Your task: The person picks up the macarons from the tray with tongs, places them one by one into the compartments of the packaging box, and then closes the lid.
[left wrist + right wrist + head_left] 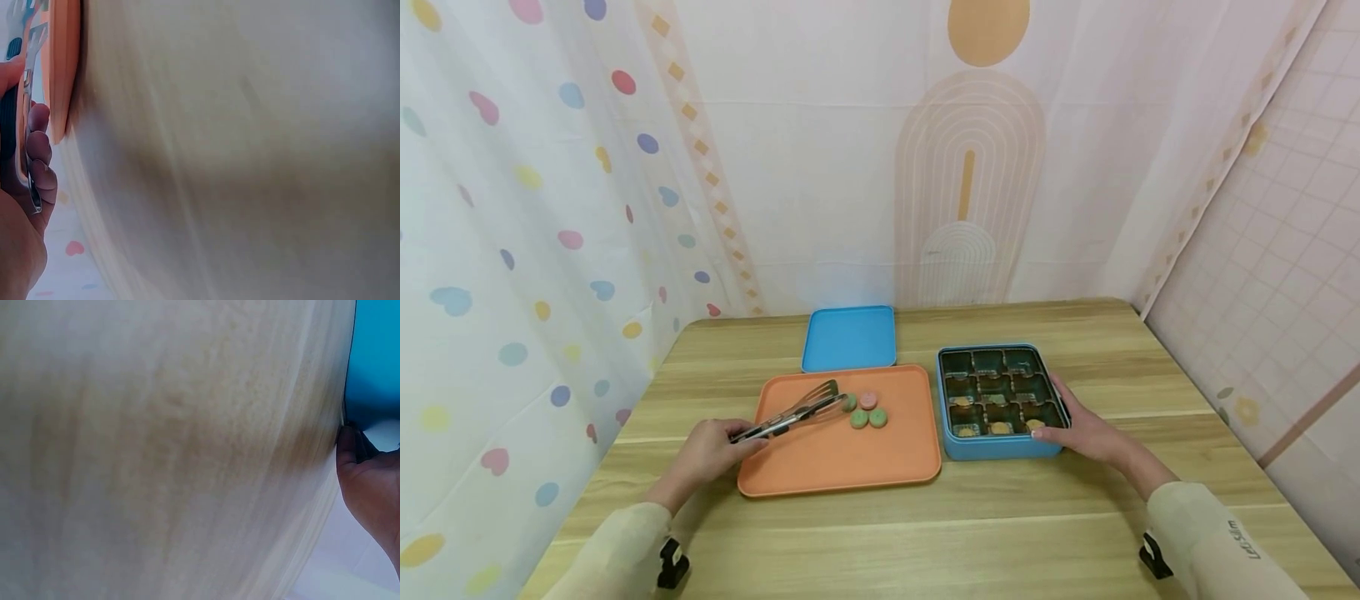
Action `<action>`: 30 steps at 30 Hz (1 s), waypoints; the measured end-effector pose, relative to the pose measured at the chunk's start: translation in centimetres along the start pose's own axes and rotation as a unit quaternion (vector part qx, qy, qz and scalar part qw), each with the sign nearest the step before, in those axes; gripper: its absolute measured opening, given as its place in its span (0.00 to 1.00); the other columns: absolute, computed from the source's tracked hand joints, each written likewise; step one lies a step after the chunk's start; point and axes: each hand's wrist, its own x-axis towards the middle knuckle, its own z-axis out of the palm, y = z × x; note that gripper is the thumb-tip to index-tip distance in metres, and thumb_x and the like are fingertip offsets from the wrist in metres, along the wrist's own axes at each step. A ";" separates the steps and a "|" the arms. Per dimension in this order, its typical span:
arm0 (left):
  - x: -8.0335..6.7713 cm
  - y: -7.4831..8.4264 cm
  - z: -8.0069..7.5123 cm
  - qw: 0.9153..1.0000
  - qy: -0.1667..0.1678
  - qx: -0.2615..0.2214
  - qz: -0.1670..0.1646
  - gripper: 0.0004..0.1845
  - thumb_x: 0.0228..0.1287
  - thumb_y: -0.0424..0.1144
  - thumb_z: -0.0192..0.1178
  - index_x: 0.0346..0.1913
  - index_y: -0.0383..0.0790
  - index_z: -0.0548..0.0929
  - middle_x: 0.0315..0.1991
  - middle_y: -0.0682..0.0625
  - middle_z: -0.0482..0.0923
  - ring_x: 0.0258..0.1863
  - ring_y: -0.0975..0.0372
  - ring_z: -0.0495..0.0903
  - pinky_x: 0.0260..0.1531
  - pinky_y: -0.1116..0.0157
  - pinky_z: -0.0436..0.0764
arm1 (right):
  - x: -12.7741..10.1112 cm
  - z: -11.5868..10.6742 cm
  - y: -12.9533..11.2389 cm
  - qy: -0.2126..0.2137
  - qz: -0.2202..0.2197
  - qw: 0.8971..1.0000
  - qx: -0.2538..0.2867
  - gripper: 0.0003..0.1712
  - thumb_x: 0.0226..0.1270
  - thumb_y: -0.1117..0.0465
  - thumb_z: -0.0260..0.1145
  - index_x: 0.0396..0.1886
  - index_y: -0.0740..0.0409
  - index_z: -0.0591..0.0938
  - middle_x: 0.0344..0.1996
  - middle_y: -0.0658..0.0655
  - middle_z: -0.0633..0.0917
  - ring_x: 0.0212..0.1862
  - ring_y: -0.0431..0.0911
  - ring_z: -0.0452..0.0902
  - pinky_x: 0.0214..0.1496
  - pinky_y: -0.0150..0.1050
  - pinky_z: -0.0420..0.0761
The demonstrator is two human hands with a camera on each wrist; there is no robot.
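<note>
Left grip (717, 450) holding tongs (805, 412) over tray (842, 467), right grip (1088, 433) clasping edge of blue box (1000, 450), slim tray-box gap

Shiny metal tongs (771, 427), wood-grained table (910, 546)

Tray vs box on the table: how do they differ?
The tray is orange; the box is blue. The tray is wider and shallower than the box. The tray is undivided; the box is partitioned three by three. Both have rounded corners.
</note>
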 end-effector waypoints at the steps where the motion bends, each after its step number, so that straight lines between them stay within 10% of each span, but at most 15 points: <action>1: 0.1 0.1 0.0 1.000 0.000 0.002 0.000 0.16 0.61 0.53 0.70 0.40 0.43 0.89 0.21 0.57 0.77 0.19 0.64 0.69 0.21 0.68 0.68 | 0.0 0.0 0.1 0.001 0.000 1.000 -0.001 0.63 0.66 0.49 0.69 0.80 0.52 0.31 0.75 0.75 0.38 0.73 0.75 0.37 0.65 0.74 0.48; 30: 0.4 0.8 0.4 1.000 0.021 -0.020 0.011 0.09 0.62 0.44 0.70 0.34 0.41 0.89 0.20 0.57 0.77 0.21 0.64 0.70 0.21 0.68 0.69 | -0.1 0.0 -0.2 -0.001 -0.004 1.000 0.010 0.63 0.66 0.50 0.69 0.80 0.52 0.31 0.75 0.75 0.38 0.73 0.75 0.37 0.65 0.74 0.48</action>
